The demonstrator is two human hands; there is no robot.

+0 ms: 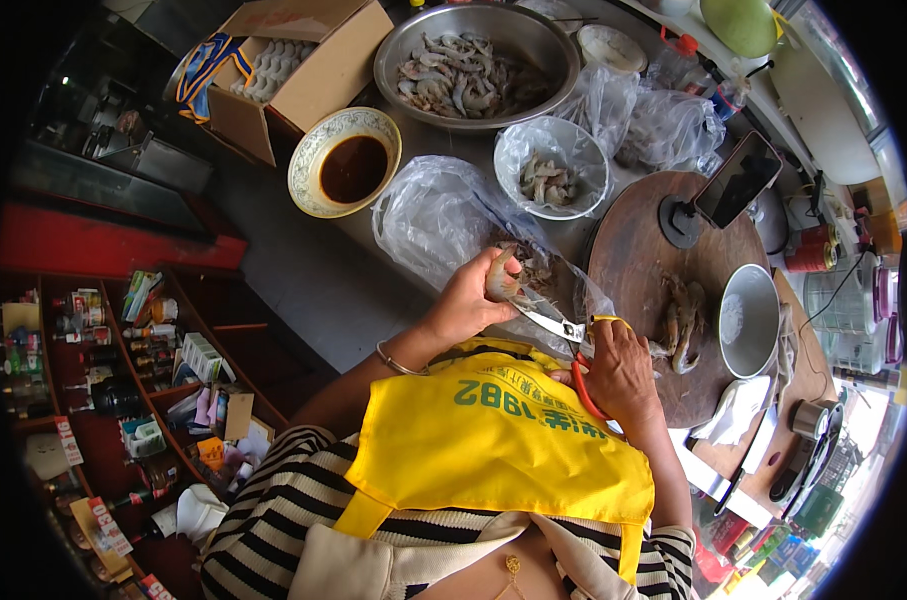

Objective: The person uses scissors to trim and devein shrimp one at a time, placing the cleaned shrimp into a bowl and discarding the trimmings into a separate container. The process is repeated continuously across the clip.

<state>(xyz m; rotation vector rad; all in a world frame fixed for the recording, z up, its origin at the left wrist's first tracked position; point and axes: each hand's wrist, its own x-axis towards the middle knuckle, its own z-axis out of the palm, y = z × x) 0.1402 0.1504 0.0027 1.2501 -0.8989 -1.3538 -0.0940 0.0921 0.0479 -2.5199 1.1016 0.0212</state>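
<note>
My left hand (464,300) holds a raw shrimp (501,276) over a clear plastic bag (438,217) with shrimp scraps (537,266) in it. In my right hand (622,367) is a pair of scissors (551,321) with red and yellow handles, its blades at the lower end of the shrimp. Several whole shrimp (682,322) lie on the round wooden chopping board (626,225) to the right. Beyond my hands, a bag-lined white bowl (500,169) holds trimmed shrimp, and a large steel basin (389,71) holds many more.
A patterned bowl of dark sauce (354,169) stands at the table's left edge, near a cardboard box (333,71) with egg trays. A phone (738,178) on a stand and a metal bowl (750,321) rest on the board. A knife (757,446) lies to the right.
</note>
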